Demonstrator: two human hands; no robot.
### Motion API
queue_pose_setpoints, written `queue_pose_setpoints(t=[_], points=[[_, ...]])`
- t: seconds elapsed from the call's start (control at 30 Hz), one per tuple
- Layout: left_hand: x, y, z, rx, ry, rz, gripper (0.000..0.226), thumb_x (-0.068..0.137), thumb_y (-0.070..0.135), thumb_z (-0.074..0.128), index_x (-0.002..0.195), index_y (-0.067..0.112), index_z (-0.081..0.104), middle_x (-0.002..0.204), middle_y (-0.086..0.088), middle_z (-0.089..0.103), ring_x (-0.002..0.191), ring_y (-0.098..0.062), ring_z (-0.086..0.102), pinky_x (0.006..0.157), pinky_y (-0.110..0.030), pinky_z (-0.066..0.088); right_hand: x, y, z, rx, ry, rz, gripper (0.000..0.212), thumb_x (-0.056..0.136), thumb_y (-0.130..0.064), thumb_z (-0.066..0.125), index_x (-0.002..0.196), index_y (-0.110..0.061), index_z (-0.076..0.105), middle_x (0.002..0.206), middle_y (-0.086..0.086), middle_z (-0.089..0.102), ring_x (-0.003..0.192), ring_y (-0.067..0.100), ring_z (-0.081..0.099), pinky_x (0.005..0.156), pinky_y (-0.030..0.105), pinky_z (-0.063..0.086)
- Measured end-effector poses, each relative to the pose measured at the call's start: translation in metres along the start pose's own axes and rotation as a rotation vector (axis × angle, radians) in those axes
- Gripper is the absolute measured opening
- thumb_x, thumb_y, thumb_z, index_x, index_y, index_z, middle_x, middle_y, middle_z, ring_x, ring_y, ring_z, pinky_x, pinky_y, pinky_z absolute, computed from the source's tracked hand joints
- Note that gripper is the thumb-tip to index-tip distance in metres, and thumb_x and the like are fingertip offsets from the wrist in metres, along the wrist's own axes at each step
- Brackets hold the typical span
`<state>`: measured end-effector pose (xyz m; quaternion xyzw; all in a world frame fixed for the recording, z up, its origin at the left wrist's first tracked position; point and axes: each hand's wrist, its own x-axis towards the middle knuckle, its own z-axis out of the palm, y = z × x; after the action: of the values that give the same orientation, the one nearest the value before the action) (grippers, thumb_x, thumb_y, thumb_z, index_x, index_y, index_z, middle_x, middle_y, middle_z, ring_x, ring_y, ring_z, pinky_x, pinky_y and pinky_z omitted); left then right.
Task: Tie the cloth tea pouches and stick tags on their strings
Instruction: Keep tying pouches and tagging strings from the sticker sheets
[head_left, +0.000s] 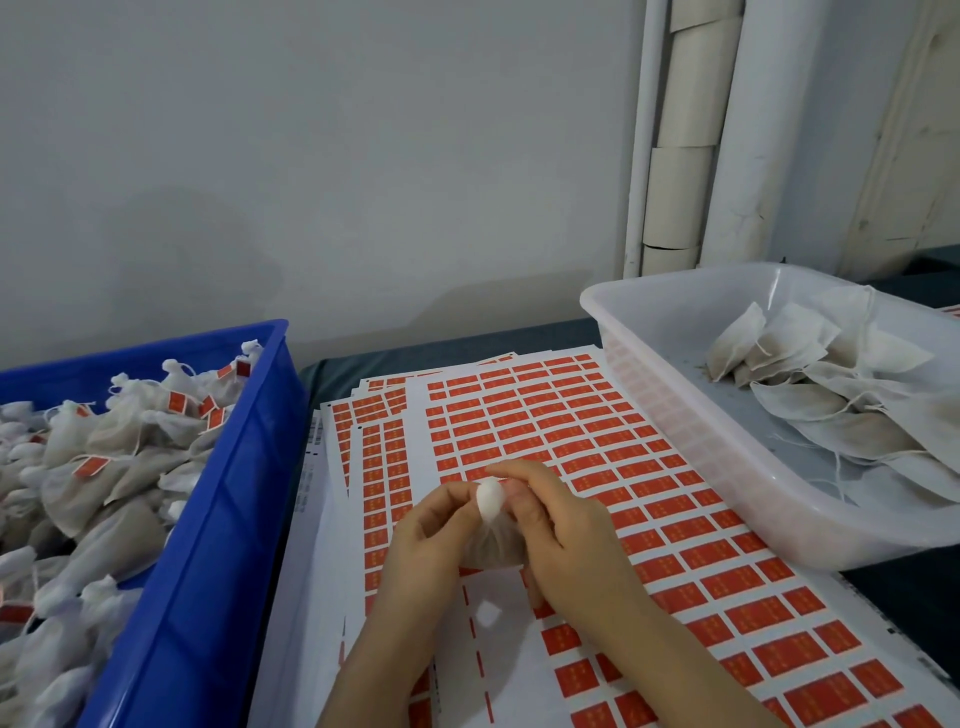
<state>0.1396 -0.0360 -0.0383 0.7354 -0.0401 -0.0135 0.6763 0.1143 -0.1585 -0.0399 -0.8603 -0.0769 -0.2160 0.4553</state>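
Right between the two hands sits the pouch (493, 545), its cloth gathered into a white neck (490, 498) that pokes up above the fingers. The left hand (431, 535) and the right hand (566, 540) are both clamped on it, fingers curled in from either side and pinching just under the neck. That grip likely keeps the tea packed in the belly while the mouth is cinched. Its string is hidden by the fingers, so whether a knot is made cannot be told. By my reading this is the tying step, with the tag yet to come.

Directly beneath the hands lie the tag sheets (571, 431), fanned out in a loose stack and running away past the fingertips. Working low over them puts a red sticker close by once the knot is done; near the wrists some strips look already peeled bare.

Out beyond the left hand stands the blue bin (244, 467), heaped with tied pouches (130, 441), several of them bearing red tags (92, 465). It seems to be the drop for finished work. Out beyond the right hand, and further from the body, stands the clear bin (727, 467), holding flat pouches (831, 405) with loose strings, apparently the supply. Dark tabletop (337, 364) shows past the sheets.
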Motion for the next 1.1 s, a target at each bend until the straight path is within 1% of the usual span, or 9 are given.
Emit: queue_pose_setpoints(t=[0.23,0.33,0.47,0.57,0.67,0.8,0.93,1.0,1.1], points=[[-0.001,-0.001,0.001,-0.100,0.066,0.038,0.012,0.089,0.027,0.056,0.087,0.025,0.067,0.079,0.014,0.070,0.077,-0.001,0.067,0.053,-0.012,0.050,-0.001,-0.004,0.000,0.107,-0.062,0.081,0.038,0.081,-0.059,0.029,0.115,-0.050,0.043,0.077,-0.031,0.051,0.072,-0.011,0.057,0.066,0.005,0.047],[-0.001,0.000,0.001,-0.126,0.117,0.030,0.016,0.084,0.035,0.054,0.086,0.025,0.067,0.079,0.017,0.070,0.077,-0.003,0.068,0.054,-0.014,0.051,-0.002,-0.005,0.000,0.141,-0.090,0.091,0.034,0.080,-0.058,0.028,0.109,-0.051,0.043,0.076,-0.030,0.053,0.072,-0.013,0.057,0.063,0.005,0.046],[0.002,-0.003,-0.002,-0.191,0.127,-0.036,0.021,0.087,0.035,0.051,0.087,0.023,0.068,0.082,0.013,0.073,0.086,-0.017,0.069,0.072,-0.031,0.057,-0.003,-0.008,0.000,0.145,-0.150,0.114,0.034,0.079,-0.061,0.022,0.107,-0.053,0.039,0.092,-0.034,0.053,0.086,-0.009,0.058,0.071,0.001,0.043],[0.001,-0.003,-0.002,-0.207,0.112,-0.039,0.029,0.079,0.042,0.049,0.087,0.021,0.067,0.081,0.009,0.073,0.088,-0.022,0.068,0.079,-0.038,0.058,-0.003,-0.007,0.000,0.133,-0.164,0.120,0.039,0.079,-0.060,0.021,0.111,-0.049,0.042,0.085,-0.029,0.055,0.082,-0.006,0.058,0.074,0.005,0.046],[0.002,-0.002,-0.003,-0.246,0.110,-0.019,0.033,0.074,0.042,0.050,0.087,0.017,0.067,0.084,0.005,0.074,0.091,-0.023,0.068,0.084,-0.042,0.056,-0.002,-0.007,0.001,0.137,-0.178,0.126,0.040,0.079,-0.059,0.023,0.109,-0.046,0.046,0.077,-0.027,0.054,0.075,-0.006,0.058,0.069,0.006,0.046],[0.002,0.001,-0.008,-0.438,0.081,-0.030,0.034,0.075,0.036,0.052,0.093,0.010,0.066,0.089,0.003,0.074,0.089,-0.016,0.071,0.076,-0.030,0.057,-0.002,-0.009,0.003,0.165,-0.213,0.109,0.035,0.080,-0.059,0.026,0.104,-0.046,0.047,0.065,-0.031,0.056,0.063,-0.009,0.055,0.057,0.007,0.042],[0.001,0.005,-0.013,-0.470,0.044,-0.002,0.024,0.083,0.030,0.049,0.089,0.010,0.061,0.075,0.002,0.071,0.072,-0.012,0.070,0.061,-0.020,0.056,-0.004,-0.004,0.002,0.030,-0.274,0.065,0.037,0.085,-0.065,0.029,0.109,-0.046,0.050,0.069,-0.024,0.057,0.063,-0.005,0.055,0.057,0.010,0.041],[0.001,0.005,-0.015,-0.382,0.026,0.050,0.022,0.081,0.031,0.050,0.086,0.012,0.058,0.070,0.002,0.070,0.068,-0.009,0.069,0.059,-0.018,0.055,-0.006,-0.002,0.006,-0.125,-0.329,0.010,0.031,0.092,-0.056,0.036,0.110,-0.040,0.055,0.077,-0.021,0.056,0.065,-0.002,0.055,0.062,0.010,0.039],[-0.001,0.002,-0.011,-0.200,-0.046,0.109,0.024,0.075,0.038,0.054,0.084,0.018,0.064,0.081,0.004,0.073,0.082,-0.009,0.071,0.064,-0.018,0.054,-0.006,-0.003,0.009,-0.051,-0.288,0.015,0.020,0.095,-0.041,0.043,0.109,-0.037,0.057,0.088,-0.023,0.056,0.079,-0.004,0.056,0.071,0.011,0.045]])
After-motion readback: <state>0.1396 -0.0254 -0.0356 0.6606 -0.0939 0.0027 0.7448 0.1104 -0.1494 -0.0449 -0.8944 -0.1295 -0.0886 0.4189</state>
